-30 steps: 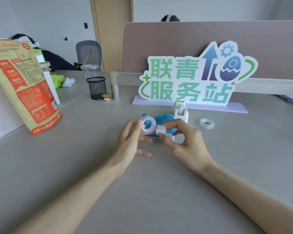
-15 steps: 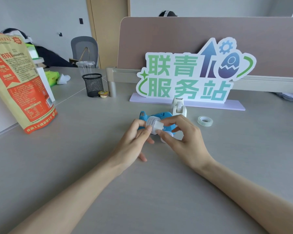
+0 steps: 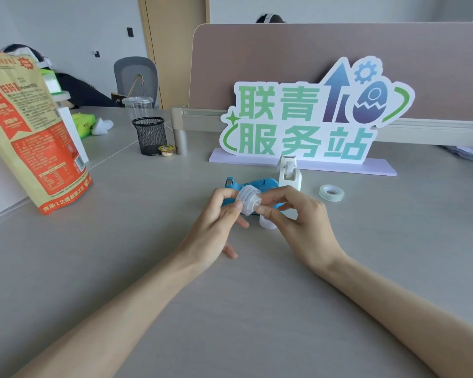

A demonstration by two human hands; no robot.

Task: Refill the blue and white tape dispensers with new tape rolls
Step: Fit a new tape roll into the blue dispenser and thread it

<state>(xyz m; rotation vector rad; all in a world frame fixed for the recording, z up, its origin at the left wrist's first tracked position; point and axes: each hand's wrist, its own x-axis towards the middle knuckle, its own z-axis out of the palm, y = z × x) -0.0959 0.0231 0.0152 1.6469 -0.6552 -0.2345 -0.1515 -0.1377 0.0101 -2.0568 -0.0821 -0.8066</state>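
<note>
- A person's left hand (image 3: 219, 214) and right hand (image 3: 295, 214) meet above the grey desk (image 3: 120, 268), fingers of both pinching a small clear tape roll (image 3: 245, 199) with a white plastic core piece (image 3: 254, 203) at its centre.
- The blue plastic tape dispenser (image 3: 260, 185) lies just behind the hands; the white plastic tape dispenser (image 3: 289, 170) stands upright beside it, its cradle apparently bare.
- A second clear tape roll (image 3: 331, 192) rests flat on the desk to the right, apart from both dispensers.
- Risk, by my reading: with only fingertips gripping, the core could seat crooked or the roll could slip and roll off across the desk.
</note>
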